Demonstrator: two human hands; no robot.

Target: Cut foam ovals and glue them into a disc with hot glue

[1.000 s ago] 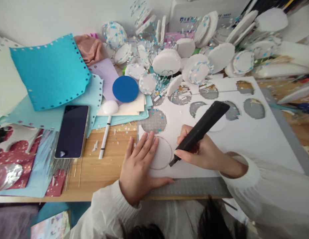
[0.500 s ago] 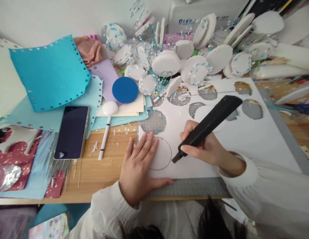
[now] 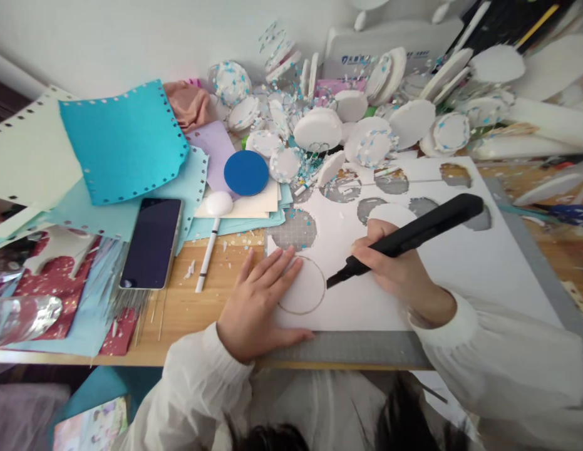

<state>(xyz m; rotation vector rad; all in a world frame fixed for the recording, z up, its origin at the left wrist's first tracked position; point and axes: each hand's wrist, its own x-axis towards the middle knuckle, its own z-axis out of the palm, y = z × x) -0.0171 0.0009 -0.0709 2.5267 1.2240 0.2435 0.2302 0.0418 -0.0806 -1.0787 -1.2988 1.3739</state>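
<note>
My right hand [image 3: 399, 275] grips a thick black pen-shaped foam cutter [image 3: 427, 228]. Its narrow tip points down and left, at the right edge of a brownish circle line on a white foam board [image 3: 366, 310]. I cannot tell whether the tip touches the board. Flat on the left part of the board lies my left hand [image 3: 258, 297], fingers spread, partly covering the circle. Under the board is a grey cutting mat [image 3: 347, 347]. Several rough round holes run along the board's far side, and the mat shows through them.
Behind the board, white foam discs [image 3: 318, 128] crowd together with blue-beaded wires. To the left are a blue disc [image 3: 247, 173], a white marker [image 3: 208, 255], a phone [image 3: 151, 243], turquoise sheets [image 3: 124, 144] and thin metal wires [image 3: 131, 307]. Blue-handled scissors [image 3: 568, 215] lie at right.
The cutter's tip has moved up along the circle's right side, and the tool now leans lower to the right. My left hand stays flat on the board. The camera view has shifted slightly.
</note>
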